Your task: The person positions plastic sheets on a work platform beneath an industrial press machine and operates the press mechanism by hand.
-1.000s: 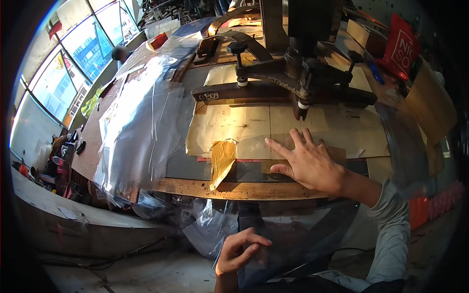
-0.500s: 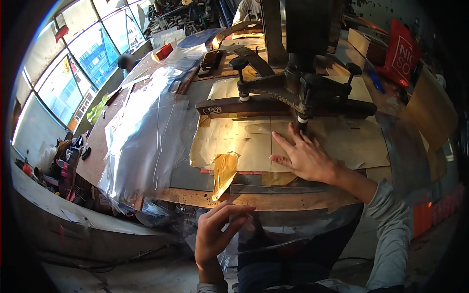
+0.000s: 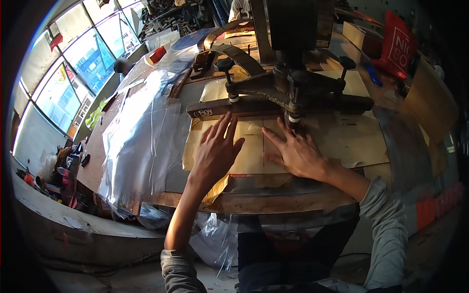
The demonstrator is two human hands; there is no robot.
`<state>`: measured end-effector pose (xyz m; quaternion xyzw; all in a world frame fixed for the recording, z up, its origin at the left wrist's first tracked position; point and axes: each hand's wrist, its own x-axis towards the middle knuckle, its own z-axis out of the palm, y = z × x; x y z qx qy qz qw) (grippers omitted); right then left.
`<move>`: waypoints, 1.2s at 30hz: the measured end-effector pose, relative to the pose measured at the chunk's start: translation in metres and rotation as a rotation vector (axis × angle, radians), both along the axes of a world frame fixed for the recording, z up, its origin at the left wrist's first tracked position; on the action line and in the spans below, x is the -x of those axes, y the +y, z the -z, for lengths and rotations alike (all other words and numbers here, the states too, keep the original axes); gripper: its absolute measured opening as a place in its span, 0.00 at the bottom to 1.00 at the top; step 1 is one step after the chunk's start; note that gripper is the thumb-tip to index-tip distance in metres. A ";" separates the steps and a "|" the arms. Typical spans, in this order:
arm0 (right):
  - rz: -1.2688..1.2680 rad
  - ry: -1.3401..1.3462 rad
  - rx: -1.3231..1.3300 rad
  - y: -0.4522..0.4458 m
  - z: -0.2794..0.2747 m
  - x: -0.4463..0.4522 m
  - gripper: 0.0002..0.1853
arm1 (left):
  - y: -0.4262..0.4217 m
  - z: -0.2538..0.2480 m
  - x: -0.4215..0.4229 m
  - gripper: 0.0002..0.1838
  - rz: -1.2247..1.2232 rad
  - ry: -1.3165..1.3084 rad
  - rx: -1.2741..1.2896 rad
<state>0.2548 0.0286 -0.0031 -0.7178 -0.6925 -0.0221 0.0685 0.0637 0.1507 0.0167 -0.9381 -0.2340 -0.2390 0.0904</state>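
My left hand (image 3: 214, 150) lies over the left part of a cream-coloured board (image 3: 354, 141), fingers stretched toward a dark metal bar (image 3: 337, 103). My right hand (image 3: 302, 155) rests on the same board nearer its middle, fingers spread, the tips close to the white-ringed foot of a screw (image 3: 293, 118). Neither hand grips anything. The bar, with white lettering at its left end, crosses above the board and hangs from a black press head (image 3: 290, 29). Below my left wrist a yellow flap (image 3: 215, 191) hangs at the table's front edge, partly hidden by the forearm.
Clear plastic sheets (image 3: 132, 141) cover the table's left side, with more plastic (image 3: 215, 244) hanging by my legs. A red bag (image 3: 394, 49), a blue object (image 3: 372, 74) and cardboard (image 3: 430, 102) are at right. Other people appear by the windows (image 3: 100, 46) and behind the press.
My left hand has risen from below the table edge onto the board, its fingers straightening. My right hand stays spread on the board. The view has shifted slightly.
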 end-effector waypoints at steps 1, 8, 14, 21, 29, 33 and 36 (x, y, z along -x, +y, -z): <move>-0.006 -0.001 -0.001 -0.001 -0.001 0.000 0.38 | 0.002 0.006 -0.002 0.28 -0.009 0.033 0.081; -0.096 0.047 -0.072 -0.006 0.008 -0.011 0.38 | -0.006 0.013 -0.003 0.24 -0.067 0.098 0.155; -0.011 0.195 0.064 -0.054 -0.019 -0.032 0.38 | 0.000 0.019 -0.004 0.27 -0.086 0.063 0.113; 0.246 -0.104 -0.241 -0.087 -0.001 -0.062 0.35 | 0.000 0.013 -0.007 0.27 -0.128 0.121 0.136; 0.283 -0.155 -0.273 -0.079 0.006 -0.073 0.36 | 0.003 0.013 -0.008 0.26 -0.075 0.094 0.180; 0.297 -0.125 -0.227 -0.081 0.008 -0.076 0.35 | 0.002 0.014 -0.008 0.25 -0.056 0.081 0.179; 0.309 -0.132 -0.219 -0.081 0.008 -0.076 0.34 | 0.004 0.016 -0.008 0.24 -0.058 0.064 0.172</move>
